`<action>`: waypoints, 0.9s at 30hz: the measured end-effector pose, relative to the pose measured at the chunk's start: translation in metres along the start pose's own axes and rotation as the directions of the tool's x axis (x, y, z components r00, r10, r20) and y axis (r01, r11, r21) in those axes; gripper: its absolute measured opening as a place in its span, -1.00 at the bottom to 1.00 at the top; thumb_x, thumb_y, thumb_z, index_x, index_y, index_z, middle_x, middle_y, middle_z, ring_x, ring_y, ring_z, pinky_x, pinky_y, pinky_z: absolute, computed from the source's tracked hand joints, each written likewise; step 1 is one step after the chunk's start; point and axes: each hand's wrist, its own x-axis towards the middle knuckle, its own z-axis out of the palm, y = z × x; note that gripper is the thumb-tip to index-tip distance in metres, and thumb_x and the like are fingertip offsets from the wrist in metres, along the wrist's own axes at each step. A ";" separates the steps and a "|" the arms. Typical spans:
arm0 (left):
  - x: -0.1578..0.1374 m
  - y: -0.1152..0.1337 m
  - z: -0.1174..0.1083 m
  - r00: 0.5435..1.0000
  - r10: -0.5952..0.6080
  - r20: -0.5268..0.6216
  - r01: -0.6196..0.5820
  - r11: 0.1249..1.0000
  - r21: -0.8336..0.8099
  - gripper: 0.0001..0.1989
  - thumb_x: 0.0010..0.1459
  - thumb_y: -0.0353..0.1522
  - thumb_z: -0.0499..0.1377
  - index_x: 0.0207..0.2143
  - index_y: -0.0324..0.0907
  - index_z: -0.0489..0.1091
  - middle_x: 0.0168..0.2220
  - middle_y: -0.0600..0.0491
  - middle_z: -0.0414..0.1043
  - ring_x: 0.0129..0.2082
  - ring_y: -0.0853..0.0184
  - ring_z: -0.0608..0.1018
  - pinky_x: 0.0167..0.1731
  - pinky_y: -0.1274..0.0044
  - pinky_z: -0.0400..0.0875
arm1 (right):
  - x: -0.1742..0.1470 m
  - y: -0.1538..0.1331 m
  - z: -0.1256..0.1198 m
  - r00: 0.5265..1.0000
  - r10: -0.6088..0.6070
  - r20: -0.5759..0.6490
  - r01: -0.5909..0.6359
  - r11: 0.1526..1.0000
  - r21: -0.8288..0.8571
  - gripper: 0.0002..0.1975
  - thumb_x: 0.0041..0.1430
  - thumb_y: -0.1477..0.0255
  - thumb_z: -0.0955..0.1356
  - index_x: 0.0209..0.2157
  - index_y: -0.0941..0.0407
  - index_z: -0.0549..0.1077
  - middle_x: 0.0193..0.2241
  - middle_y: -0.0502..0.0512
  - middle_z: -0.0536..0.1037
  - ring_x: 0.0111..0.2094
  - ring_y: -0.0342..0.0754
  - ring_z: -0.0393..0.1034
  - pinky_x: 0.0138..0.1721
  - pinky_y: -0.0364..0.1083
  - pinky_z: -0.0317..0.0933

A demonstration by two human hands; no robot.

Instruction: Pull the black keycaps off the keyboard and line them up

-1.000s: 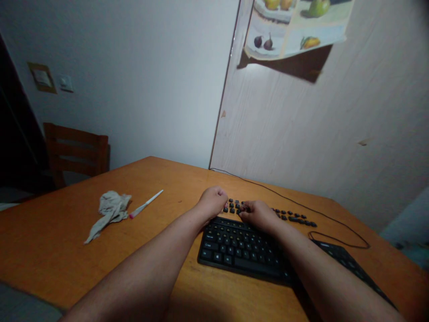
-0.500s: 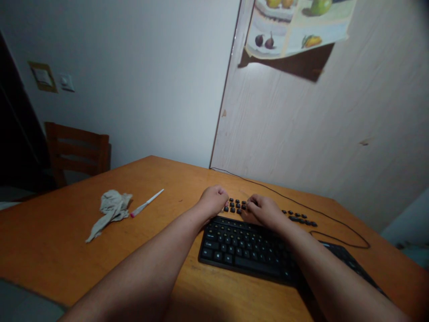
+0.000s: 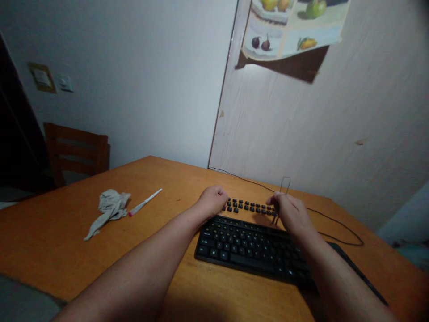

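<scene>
My left hand (image 3: pixel 212 199) is closed and rests at the left end of the loose keycaps (image 3: pixel 246 206). Its fingertips are turned away, so whatever they may hold is hidden. Farther right, my right hand (image 3: pixel 291 212) pinches a wire keycap puller (image 3: pixel 285 184); a thin wire loop stands up above the fingers and its prongs point down behind the keyboard. The black keyboard (image 3: pixel 248 261) lies in front of both hands, partly covered by my right forearm. Behind its back edge the small black keycaps sit in rows on the table.
On the left of the wooden table (image 3: pixel 181 179) lie a crumpled grey cloth (image 3: pixel 113 205) and a white brush-like stick (image 3: pixel 145 202) with a pink end. A black cable (image 3: pixel 348 226) curves along the right. A chair (image 3: pixel 78 150) stands by the wall.
My right hand has moved right along the keycap rows, uncovering keycaps, and the wire puller now shows upright in it. My left hand stays in place. The view has shifted slightly.
</scene>
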 end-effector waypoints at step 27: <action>-0.017 0.011 0.005 0.977 0.153 0.149 -0.198 0.908 0.369 -0.91 -0.02 -0.38 0.10 -0.50 -0.21 0.37 -0.55 0.10 0.37 -0.52 0.40 0.36 -0.59 0.60 0.09 | -0.040 -0.016 0.010 0.790 -0.139 0.597 -0.006 0.972 0.234 -0.79 0.23 0.27 0.32 -0.24 0.12 0.47 -0.41 0.00 0.46 -0.41 -0.12 0.34 -0.36 -0.14 0.24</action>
